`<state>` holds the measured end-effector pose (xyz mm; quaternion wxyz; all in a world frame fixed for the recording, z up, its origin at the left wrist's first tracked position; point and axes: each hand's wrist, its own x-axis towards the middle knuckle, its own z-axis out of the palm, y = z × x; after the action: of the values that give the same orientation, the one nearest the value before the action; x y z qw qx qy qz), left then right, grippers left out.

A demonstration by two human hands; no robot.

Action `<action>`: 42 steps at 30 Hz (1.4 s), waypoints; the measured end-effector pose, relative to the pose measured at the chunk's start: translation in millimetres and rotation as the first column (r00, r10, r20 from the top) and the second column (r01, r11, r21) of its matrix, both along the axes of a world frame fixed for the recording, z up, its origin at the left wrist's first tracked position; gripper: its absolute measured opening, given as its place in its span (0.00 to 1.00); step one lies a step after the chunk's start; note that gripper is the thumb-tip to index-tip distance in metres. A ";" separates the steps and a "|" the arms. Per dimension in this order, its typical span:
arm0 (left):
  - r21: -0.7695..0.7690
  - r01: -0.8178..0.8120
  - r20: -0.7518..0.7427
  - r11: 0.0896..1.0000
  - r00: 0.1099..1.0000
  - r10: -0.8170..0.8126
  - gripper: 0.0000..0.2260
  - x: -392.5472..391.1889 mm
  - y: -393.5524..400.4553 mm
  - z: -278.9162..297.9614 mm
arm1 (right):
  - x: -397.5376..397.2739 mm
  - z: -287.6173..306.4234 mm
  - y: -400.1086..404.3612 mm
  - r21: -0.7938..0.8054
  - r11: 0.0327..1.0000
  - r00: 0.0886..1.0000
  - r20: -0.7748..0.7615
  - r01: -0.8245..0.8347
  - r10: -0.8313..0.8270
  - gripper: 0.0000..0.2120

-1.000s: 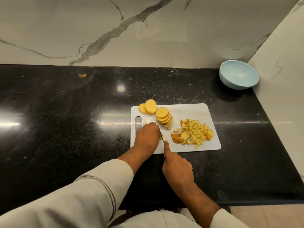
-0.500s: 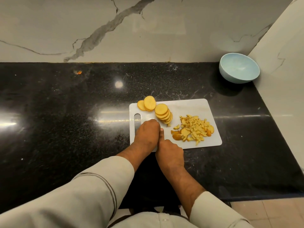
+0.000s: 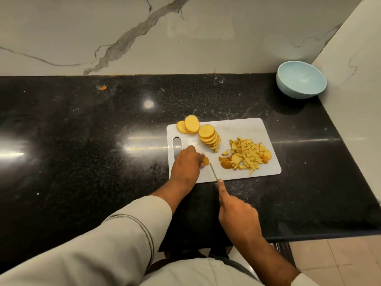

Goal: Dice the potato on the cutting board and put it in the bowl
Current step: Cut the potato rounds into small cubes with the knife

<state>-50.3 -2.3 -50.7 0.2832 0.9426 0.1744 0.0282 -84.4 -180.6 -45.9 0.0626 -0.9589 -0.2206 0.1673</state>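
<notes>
The left hand [image 3: 186, 165] is pinning a small potato piece [image 3: 205, 161] under curled fingers near the cutting board's [image 3: 243, 126] seven o'clock corner. The right hand [image 3: 237, 215] is gripping a knife [image 3: 213, 172], forefinger stretched along its spine, the tip touching that piece. Uncut slices [image 3: 208, 135] are leaning in a row toward eleven o'clock; a diced heap [image 3: 247, 155] is lying at three o'clock. The dicing step looks roughly half done. The next cut calls for keeping the holding fingers tucked clear of the blade. The bowl [image 3: 301, 82] is waiting empty at the desk's [image 3: 82, 141] two o'clock corner.
</notes>
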 end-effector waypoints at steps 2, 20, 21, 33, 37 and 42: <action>0.052 0.020 0.009 0.998 1.000 -0.020 0.08 -4.1 -0.6 0.7 | 4.7 4.4 9.3 0.016 1.000 0.997 0.073 0.014 -0.015 0.33; -0.023 -0.042 -0.081 0.999 0.996 0.040 0.04 8.0 5.1 7.6 | 30.2 -15.9 59.6 0.031 1.000 1.000 -0.006 0.001 -0.001 0.35; -0.043 -0.064 -0.085 0.997 0.995 0.061 0.03 8.3 6.6 7.7 | 35.2 -16.1 63.7 0.027 1.000 1.000 -0.010 -0.004 0.004 0.35; 0.026 0.003 -0.091 1.000 0.996 -0.001 0.07 7.5 6.2 0.0 | -7.3 -10.5 11.5 -0.074 0.988 0.989 -0.058 -0.138 0.133 0.36; -0.022 -0.015 -0.073 1.000 0.997 0.013 0.08 2.5 9.3 -1.6 | -8.2 -0.6 0.3 -0.042 0.996 0.997 -0.033 -0.076 0.075 0.33; -0.126 -0.116 -0.111 0.985 0.989 0.102 0.07 0.1 10.5 5.0 | 1.4 7.3 15.8 -0.009 0.999 0.997 0.057 -0.044 0.044 0.31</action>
<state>-50.2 8.2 -45.7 0.3337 0.9110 0.2417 -0.0169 -82.9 -164.8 -38.6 0.0490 -0.9584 -0.2429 0.1417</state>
